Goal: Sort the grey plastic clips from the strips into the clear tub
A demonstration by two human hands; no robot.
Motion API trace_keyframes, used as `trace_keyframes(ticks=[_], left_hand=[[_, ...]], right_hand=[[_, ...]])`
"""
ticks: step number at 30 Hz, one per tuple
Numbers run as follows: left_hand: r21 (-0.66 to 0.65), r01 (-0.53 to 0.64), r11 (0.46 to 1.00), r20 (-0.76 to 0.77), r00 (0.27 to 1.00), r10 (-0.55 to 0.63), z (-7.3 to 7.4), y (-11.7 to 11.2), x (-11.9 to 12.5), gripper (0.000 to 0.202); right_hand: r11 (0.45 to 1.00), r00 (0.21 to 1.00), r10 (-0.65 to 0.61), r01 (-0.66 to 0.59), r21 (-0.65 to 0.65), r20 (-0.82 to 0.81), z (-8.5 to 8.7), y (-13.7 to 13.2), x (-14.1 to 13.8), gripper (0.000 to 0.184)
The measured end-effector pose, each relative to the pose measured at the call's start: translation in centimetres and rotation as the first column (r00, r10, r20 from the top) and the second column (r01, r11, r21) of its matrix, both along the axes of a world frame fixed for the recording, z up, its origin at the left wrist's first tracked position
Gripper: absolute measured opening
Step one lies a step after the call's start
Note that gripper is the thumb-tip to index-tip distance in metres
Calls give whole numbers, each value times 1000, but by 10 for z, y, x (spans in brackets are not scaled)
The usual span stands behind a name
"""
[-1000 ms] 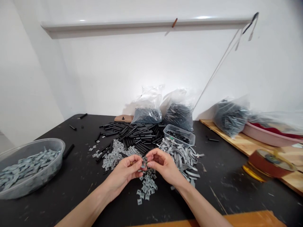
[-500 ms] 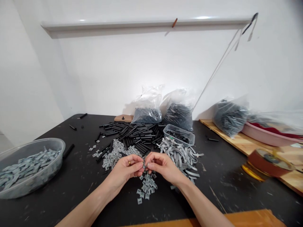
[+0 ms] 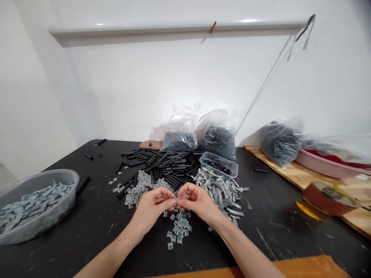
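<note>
My left hand (image 3: 156, 202) and my right hand (image 3: 194, 200) meet over the table, thumbs and fingertips pinched together. Between them is a small grey plastic clip (image 3: 176, 200), mostly hidden by the fingers. Just below the hands lies a loose cluster of square grey clips (image 3: 181, 227). A larger heap of grey clips (image 3: 140, 189) spreads beyond my left hand. To the right of my right hand is a pile of curved grey plastic strips (image 3: 217, 187).
Black tubes (image 3: 162, 162) lie heaped behind the hands, beside a clear tray (image 3: 235, 172) of small black parts. Plastic bags (image 3: 218, 139) lean against the wall. A clear tub (image 3: 65, 199) of grey pieces stands left; a tape roll (image 3: 327, 200) sits right.
My fingertips have drawn closer together around the small clip, and my left hand has turned slightly. A loose clip now shows below my left fingers. The piles look the same.
</note>
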State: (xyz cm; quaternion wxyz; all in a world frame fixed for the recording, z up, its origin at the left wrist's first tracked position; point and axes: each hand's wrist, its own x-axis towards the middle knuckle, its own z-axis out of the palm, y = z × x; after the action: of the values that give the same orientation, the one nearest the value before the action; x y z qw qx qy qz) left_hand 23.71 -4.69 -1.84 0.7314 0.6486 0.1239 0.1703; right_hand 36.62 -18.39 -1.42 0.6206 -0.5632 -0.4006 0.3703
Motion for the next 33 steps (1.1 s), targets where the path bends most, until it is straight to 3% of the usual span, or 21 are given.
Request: trace_keyframes(ticks=[9, 19, 26, 33], left_hand=[[195, -64, 979, 31, 998, 59, 0, -6, -3, 11], [187, -28, 982, 69, 998, 15, 1, -4, -2, 17], [238, -28, 971, 107, 994, 2, -1, -3, -2, 12], [179, -35, 983, 165, 986, 5, 2, -9, -2, 10]], right_hand=[[999, 999, -22, 23, 38, -25, -2, 1, -2, 30], [997, 987, 23, -10, 78, -157, 8, -2, -5, 33], [994, 971, 69, -47, 100, -229, 7, -2, -8, 32], [988, 953, 74, -29, 154, -295, 3, 2, -15, 29]])
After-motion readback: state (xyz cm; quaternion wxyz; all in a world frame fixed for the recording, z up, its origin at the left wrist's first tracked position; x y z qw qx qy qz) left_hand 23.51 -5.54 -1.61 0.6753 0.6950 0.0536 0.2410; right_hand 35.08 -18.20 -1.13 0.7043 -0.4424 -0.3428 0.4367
